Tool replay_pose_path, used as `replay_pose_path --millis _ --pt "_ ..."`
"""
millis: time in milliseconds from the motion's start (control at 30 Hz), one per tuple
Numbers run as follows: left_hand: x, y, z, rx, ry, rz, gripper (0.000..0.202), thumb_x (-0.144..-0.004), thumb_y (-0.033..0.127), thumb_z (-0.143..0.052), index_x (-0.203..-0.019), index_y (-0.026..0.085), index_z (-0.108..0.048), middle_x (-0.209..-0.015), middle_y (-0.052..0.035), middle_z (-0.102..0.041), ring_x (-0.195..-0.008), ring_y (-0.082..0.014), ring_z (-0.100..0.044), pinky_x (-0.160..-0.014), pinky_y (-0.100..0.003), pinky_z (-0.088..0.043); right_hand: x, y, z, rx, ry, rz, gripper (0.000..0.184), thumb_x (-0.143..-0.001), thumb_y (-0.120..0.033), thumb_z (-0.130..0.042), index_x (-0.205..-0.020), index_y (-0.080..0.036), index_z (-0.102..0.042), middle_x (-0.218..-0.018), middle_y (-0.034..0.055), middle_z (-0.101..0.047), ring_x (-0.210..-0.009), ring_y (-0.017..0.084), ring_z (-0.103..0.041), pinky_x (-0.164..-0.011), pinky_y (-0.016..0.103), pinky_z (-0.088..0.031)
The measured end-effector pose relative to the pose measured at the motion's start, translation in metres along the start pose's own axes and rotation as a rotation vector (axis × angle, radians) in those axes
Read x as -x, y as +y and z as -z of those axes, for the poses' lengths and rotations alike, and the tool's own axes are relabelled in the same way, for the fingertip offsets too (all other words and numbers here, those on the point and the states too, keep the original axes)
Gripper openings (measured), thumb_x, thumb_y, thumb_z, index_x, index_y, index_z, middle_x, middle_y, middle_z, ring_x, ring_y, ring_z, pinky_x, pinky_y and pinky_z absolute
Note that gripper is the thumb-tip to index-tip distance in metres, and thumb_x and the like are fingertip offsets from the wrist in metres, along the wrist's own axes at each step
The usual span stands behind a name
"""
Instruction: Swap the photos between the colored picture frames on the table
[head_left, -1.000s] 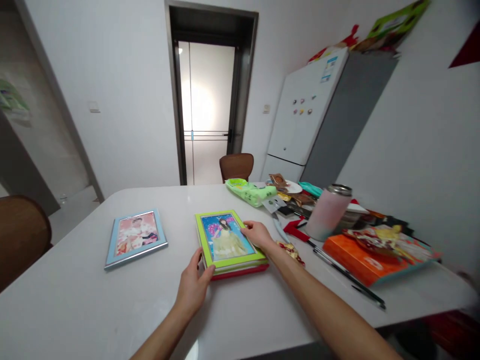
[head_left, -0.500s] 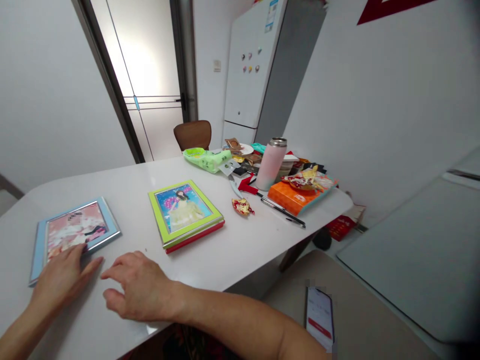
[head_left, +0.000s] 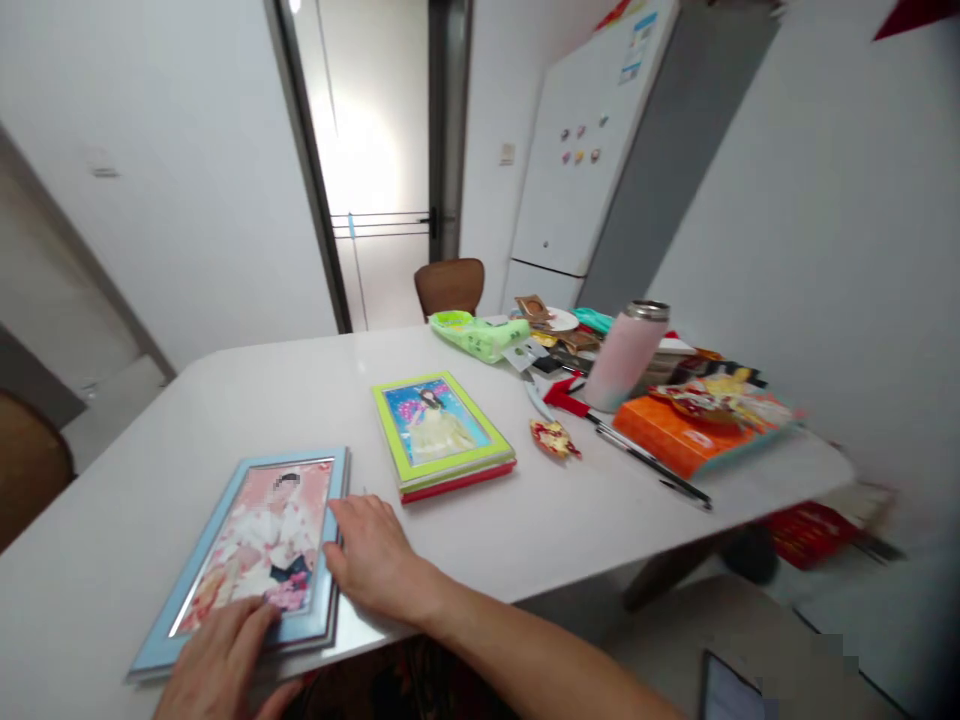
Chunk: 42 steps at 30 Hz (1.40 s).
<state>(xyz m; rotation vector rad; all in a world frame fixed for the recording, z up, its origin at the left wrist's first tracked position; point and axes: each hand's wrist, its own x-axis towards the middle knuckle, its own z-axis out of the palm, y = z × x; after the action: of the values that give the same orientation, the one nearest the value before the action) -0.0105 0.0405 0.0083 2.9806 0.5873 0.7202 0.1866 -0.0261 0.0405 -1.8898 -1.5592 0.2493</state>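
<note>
A light blue picture frame (head_left: 217,500) with a pink photo lies on the near left of the white table, over what looks like a second edge beneath it. My left hand (head_left: 225,655) is at its near edge, fingers on top and thumb lower down. Against its right side rests my right hand (head_left: 379,555), fingertips and thumb on the border. Beyond it sits a lime green picture frame (head_left: 382,420) with a princess picture, stacked on a red one (head_left: 457,483).
Right of the frames are a pomegranate piece (head_left: 553,438), a red-headed hammer (head_left: 566,398), pens (head_left: 652,462), a pink bottle (head_left: 626,355) and an orange packet (head_left: 660,435). A green packet (head_left: 480,335) and clutter lie behind. A phone (head_left: 727,690) is at lower right.
The view has swung left. The blue frame has turned and come nearer the table's front edge. My right hand, formerly off it, now touches its right side; my left hand is at its near edge.
</note>
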Motion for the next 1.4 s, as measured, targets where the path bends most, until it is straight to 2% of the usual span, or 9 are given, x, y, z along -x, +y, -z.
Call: replay_pose_path --millis 100,200,333,433,567,700,1000,1233,1400 --pt "-0.004 0.017 0.009 0.025 -0.056 0.056 0.025 -0.065 0.021 -0.059 -0.089 0.023 -0.051 -0.087 -0.004 -0.058 -0.078 -0.0223 -0.056 -0.067 -0.031 -0.047 0.002 0.002 0.003 -0.061 -0.025 0.055 0.036 -0.075 -0.025 -0.044 -0.109 -0.015 -0.048 -0.101 0.012 -0.056 -0.095 0.022 -0.048 -0.084 0.038 -0.035" --pt "-0.018 0.035 0.03 0.078 -0.006 0.133 0.019 -0.066 0.02 -0.057 -0.084 0.021 -0.051 -0.082 -0.0037 -0.057 -0.075 -0.022 -0.055 -0.066 -0.033 -0.047 -0.001 0.0 0.009 -0.276 0.009 0.044 0.041 -0.076 -0.03 -0.045 -0.115 -0.017 -0.047 -0.112 0.0113 -0.053 -0.103 0.023 -0.045 -0.09 0.038 -0.032" --pt "-0.031 0.048 0.063 0.223 0.203 0.333 0.014 -0.069 0.021 -0.055 -0.081 0.02 -0.049 -0.078 -0.0027 -0.055 -0.072 -0.0198 -0.054 -0.063 -0.03 -0.047 -0.01 -0.016 0.017 -0.528 0.021 0.047 0.043 -0.079 -0.034 -0.041 -0.12 -0.021 -0.042 -0.117 0.0071 -0.051 -0.105 0.02 -0.046 -0.091 0.037 -0.032" --pt "-0.031 0.046 0.079 0.375 0.392 0.521 0.028 -0.073 0.023 -0.052 -0.1 0.02 -0.045 -0.084 -0.0022 -0.055 -0.075 -0.0177 -0.056 -0.066 -0.029 -0.048 -0.015 -0.031 0.014 -0.549 -0.002 0.058 0.044 -0.076 -0.036 -0.046 -0.118 -0.022 -0.045 -0.114 0.0066 -0.054 -0.102 0.02 -0.049 -0.09 0.038 -0.034" --pt "-0.02 0.041 0.085 0.664 0.531 0.781 0.047 -0.077 0.03 -0.05 -0.119 0.021 -0.03 -0.104 -0.0048 -0.053 -0.084 -0.0177 -0.058 -0.072 -0.028 -0.049 -0.019 -0.044 -0.002 -0.459 -0.087 0.143 0.044 -0.072 -0.037 -0.05 -0.114 -0.022 -0.05 -0.114 0.0071 -0.054 -0.103 0.021 -0.047 -0.091 0.039 -0.033" --pt "0.0 0.039 0.069 0.899 0.545 0.911 0.056 -0.074 0.033 -0.053 -0.121 0.018 -0.026 -0.107 -0.0072 -0.055 -0.091 -0.0204 -0.057 -0.076 -0.028 -0.048 -0.02 -0.045 -0.014 -0.313 -0.172 0.198 0.041 -0.067 -0.031 -0.055 -0.106 -0.021 -0.056 -0.107 0.0078 -0.057 -0.098 0.022 -0.048 -0.089 0.037 -0.034" --pt "0.044 0.037 0.021 0.971 0.322 0.86 0.053 -0.071 0.023 -0.053 -0.119 0.011 -0.032 -0.115 -0.0128 -0.052 -0.103 -0.0227 -0.051 -0.087 -0.033 -0.04 -0.012 -0.023 -0.013 -0.009 -0.312 0.272 0.039 -0.063 -0.023 -0.054 -0.101 -0.02 -0.059 -0.103 0.0095 -0.056 -0.092 0.022 -0.049 -0.081 0.035 -0.036" --pt "0.051 0.031 0.031 0.53 0.156 0.797 0.051 -0.068 0.02 -0.056 -0.117 0.018 -0.042 -0.109 -0.0094 -0.055 -0.099 -0.0251 -0.051 -0.085 -0.036 -0.04 -0.01 -0.02 -0.013 0.092 -0.342 0.337 0.037 -0.062 -0.026 -0.057 -0.1 -0.027 -0.059 -0.11 0.008 -0.052 -0.096 0.024 -0.047 -0.082 0.038 -0.034" --pt "0.033 0.027 0.039 0.383 0.033 0.515 0.036 -0.065 0.019 -0.063 -0.1 0.018 -0.054 -0.114 -0.0096 -0.05 -0.107 -0.0244 -0.043 -0.093 -0.039 -0.031 -0.011 -0.028 -0.016 0.077 -0.427 0.482 0.029 -0.063 -0.023 -0.06 -0.092 -0.03 -0.062 -0.115 0.0055 -0.049 -0.106 0.023 -0.041 -0.086 0.037 -0.031"
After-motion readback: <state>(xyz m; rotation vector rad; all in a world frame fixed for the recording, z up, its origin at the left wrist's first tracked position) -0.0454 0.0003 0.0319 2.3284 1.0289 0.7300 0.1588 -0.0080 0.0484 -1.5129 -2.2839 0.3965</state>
